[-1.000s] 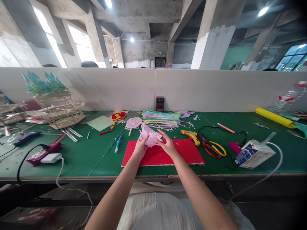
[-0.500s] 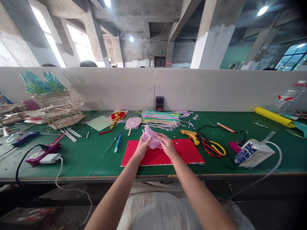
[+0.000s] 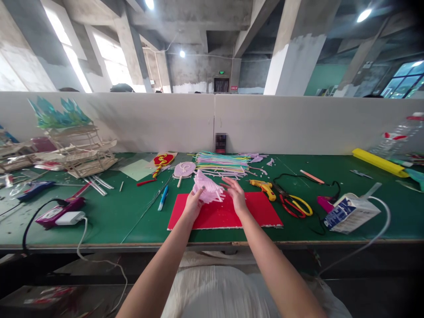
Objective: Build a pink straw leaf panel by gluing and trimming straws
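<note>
My left hand (image 3: 194, 203) grips the lower left side of a pale pink piece (image 3: 208, 188) built of narrow strips laid side by side, its right edge ragged. The piece is held tilted above a red board (image 3: 258, 210). Just to its right is my right hand (image 3: 236, 194), fingers stretched out and apart, holding nothing. Beyond the hands lies a pile of coloured strips (image 3: 221, 164) in pink, green, yellow and blue. Left of that pile rests a round pink paddle-shaped piece (image 3: 184, 169) with a short handle.
On the right lie a yellow glue gun (image 3: 263, 189), scissors (image 3: 294, 205) with red and yellow handles, and a carton (image 3: 351, 213). A blue pen (image 3: 163, 198) and a purple power strip (image 3: 59, 212) are on the left. Behind stands a white partition (image 3: 159, 121).
My right hand has let go of the pink piece and moved slightly right, its fingers opening. The piece now shows a broader face, held by my left hand alone.
</note>
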`<state>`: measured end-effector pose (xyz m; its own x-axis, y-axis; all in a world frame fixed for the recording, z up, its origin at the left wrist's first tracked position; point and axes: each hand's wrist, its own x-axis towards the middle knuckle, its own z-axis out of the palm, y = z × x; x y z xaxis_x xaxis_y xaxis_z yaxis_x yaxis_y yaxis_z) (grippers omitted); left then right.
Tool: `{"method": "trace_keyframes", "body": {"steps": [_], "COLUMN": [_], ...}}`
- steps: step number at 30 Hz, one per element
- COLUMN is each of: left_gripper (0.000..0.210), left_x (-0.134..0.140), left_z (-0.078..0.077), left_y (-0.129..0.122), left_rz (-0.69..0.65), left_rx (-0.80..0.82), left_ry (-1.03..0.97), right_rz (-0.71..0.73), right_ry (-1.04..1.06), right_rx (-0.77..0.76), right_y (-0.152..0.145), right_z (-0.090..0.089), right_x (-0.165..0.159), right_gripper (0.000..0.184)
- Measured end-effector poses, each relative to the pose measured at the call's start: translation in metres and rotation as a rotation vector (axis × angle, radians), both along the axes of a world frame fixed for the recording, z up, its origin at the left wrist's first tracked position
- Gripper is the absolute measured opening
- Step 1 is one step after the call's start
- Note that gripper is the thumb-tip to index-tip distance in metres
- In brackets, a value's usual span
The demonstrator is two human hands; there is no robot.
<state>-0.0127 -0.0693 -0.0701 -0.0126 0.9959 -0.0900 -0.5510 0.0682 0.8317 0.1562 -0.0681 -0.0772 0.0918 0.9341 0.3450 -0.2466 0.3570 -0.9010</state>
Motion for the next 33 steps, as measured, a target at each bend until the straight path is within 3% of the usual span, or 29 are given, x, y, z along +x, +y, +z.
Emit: {"method": "trace_keyframes", "body": {"steps": [4,8,12,15,19,22,26,33], "left_gripper": [0.049,0.049,0.045,0.039,0.031,0.042,0.059,0.058], "left_x": [0.004,0.007,0.009,0.008,0.004,0.003,0.009,0.014], "left_z": [-0.004,-0.002,0.004,0.012,0.019,0.02,0.025,0.033], "left_y": [-0.003,-0.004,-0.003,-0.005,-0.012,-0.016,-0.017,-0.015], "left_rz": [-0.021,-0.021,-0.075,-0.119,-0.164,-0.188,-0.149,0.034], "left_rx": [0.154,0.208,0.1,0.02,0.067,0.155,0.277,0.384], "left_ry": [0.205,0.322,0.224,0.035,-0.092,-0.069,0.017,0.239], "right_rz": [0.093,0.169,0.152,0.093,0.105,0.133,0.111,0.066], "right_ry": [-0.025,-0.212,-0.262,-0.173,-0.002,0.038,0.006,-0.077], "right_rx": [-0.124,-0.074,-0.031,-0.041,-0.08,-0.086,-0.043,0.015], "right_y": [0.001,-0.002,-0.001,0.0,-0.007,-0.015,-0.021,-0.021], "right_z": [0.004,0.009,0.013,0.02,0.034,0.043,0.047,0.039], "right_x": [0.004,0.003,0.003,0.006,0.008,0.005,-0.004,-0.012], "right_gripper": [0.04,0.047,0.06,0.062,0.061,0.06,0.059,0.063]}}
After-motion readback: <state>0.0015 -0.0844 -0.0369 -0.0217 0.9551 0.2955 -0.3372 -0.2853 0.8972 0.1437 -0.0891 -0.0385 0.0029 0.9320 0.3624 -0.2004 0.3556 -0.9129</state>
